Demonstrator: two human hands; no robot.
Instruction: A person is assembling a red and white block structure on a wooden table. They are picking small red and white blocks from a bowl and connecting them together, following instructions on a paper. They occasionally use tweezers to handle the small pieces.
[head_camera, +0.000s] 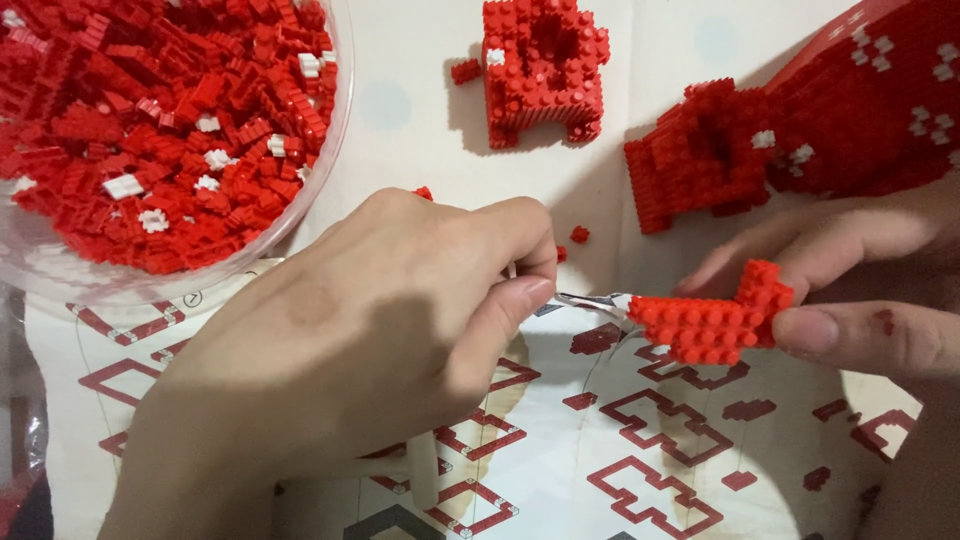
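My left hand is closed around a pair of metal tweezers; their tips reach the left end of a small red brick assembly. My right hand pinches that assembly between thumb and fingers at its right end, holding it above a printed instruction sheet with red outline diagrams. The handle of the tweezers is hidden inside my left fist.
A clear round bowl full of tiny red and white bricks sits at the upper left. Two larger red built sections stand at the top. A big red piece with white dots lies at the upper right. Loose bricks lie nearby.
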